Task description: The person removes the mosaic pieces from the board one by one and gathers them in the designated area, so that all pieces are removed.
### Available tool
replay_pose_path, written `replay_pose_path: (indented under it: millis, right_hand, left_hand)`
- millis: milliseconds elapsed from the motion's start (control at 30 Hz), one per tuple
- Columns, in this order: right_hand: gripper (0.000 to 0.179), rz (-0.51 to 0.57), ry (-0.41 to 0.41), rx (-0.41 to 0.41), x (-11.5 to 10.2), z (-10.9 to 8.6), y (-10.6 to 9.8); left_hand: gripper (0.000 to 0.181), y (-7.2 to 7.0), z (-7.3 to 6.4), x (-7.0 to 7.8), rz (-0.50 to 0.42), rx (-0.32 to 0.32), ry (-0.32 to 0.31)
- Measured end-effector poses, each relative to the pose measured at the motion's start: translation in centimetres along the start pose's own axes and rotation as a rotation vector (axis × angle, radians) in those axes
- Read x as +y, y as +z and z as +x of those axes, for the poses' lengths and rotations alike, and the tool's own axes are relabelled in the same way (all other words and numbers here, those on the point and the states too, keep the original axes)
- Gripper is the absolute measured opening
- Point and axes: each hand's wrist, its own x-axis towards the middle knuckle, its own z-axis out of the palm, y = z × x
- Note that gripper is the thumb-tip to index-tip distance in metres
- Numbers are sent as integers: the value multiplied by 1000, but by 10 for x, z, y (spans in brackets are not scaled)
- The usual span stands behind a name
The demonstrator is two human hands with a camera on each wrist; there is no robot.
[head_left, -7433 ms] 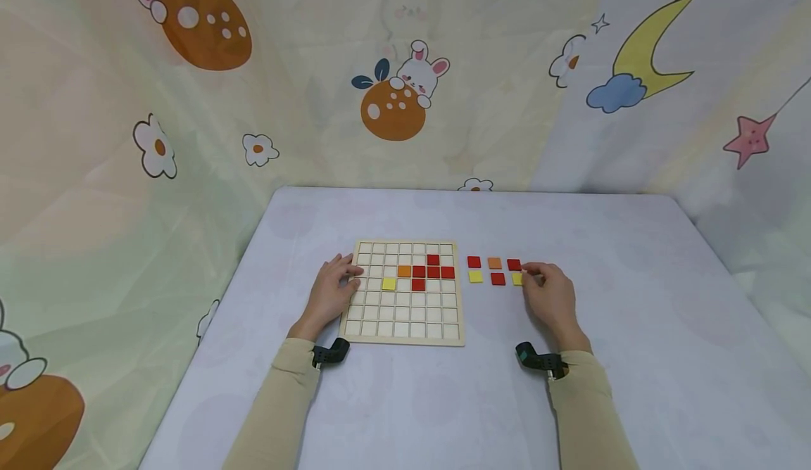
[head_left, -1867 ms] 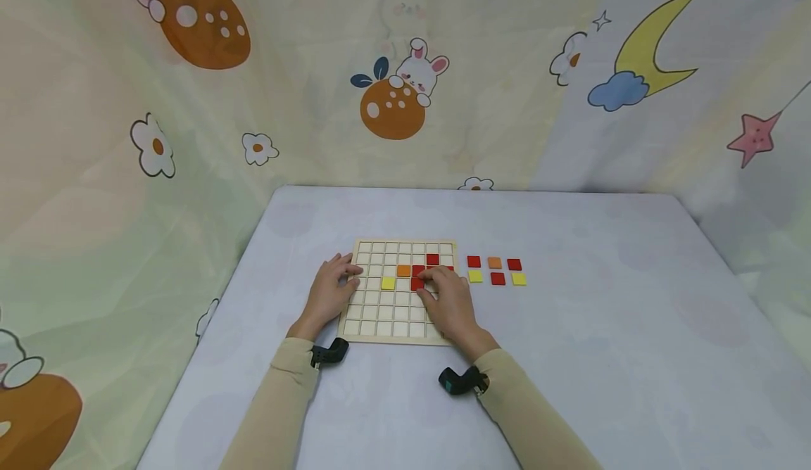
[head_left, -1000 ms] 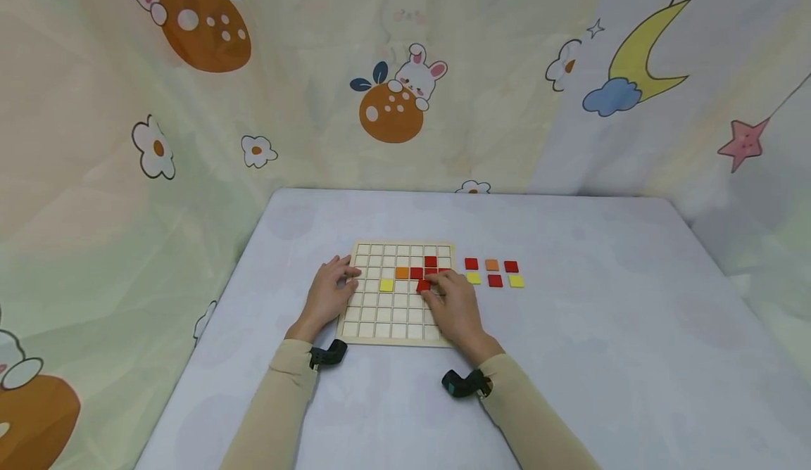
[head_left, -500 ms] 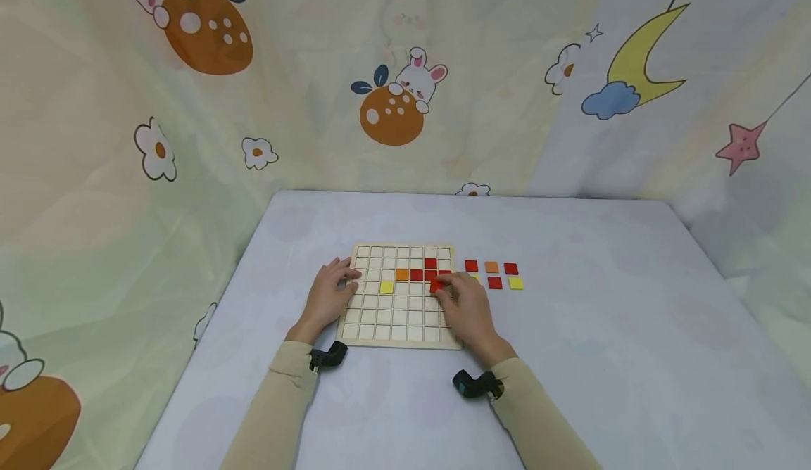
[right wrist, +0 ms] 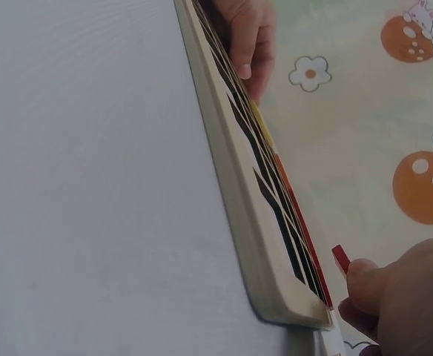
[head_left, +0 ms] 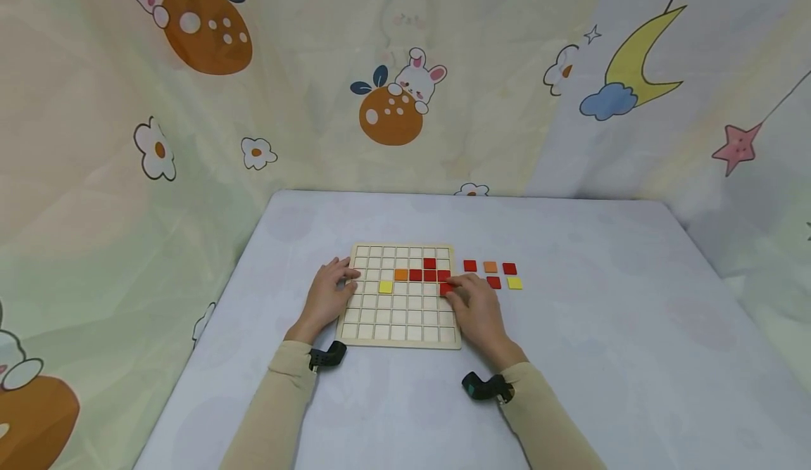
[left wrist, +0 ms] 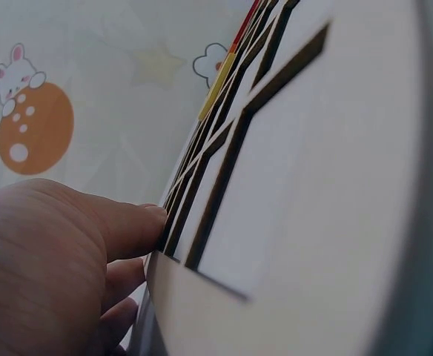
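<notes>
Just then, pinched a red tile [head_left: 446, 290] with the right hand [head_left: 480, 313], tilted and clear of the board [head_left: 399, 347], over its rightmost column in the head view. Rested the left hand [head_left: 328, 293] on the left edge, with fingers stretched out. Had on the board three red tiles [head_left: 430, 275] in a row, another red tile [head_left: 429, 263] behind the middle one, an orange tile [head_left: 401, 274] at the left end and a yellow tile [head_left: 386, 287] diagonally in front. Farther right, had loose tiles [head_left: 493, 283] on the counter [head_left: 602, 301].

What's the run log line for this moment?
left grip: touching left edge of board | right grip: pinching red tile, raised over board's right side | loose tiles: on table, right of board
</notes>
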Motion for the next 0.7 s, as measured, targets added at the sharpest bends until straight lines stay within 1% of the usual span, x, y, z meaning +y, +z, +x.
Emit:
replay_pose_path:
  millis: [167, 333, 500, 700]
  right_hand:
    - [32, -29, 14, -6, 6, -2, -4]
    - [32, -40, 55, -57, 12, 0, -12]
    - [31, -28, 100, -106, 21, 2, -24]
    - [32, -9, 146, -119, 29, 3, -35]
  left_hand:
    - [18, 0, 0, 0, -3, -8, -5]
    - [19, 0, 0, 0, 5, -9, -7]
    - [18, 0, 0, 0, 7, -11, -13]
    - [19, 0, 1, 1, 1, -10, -15]
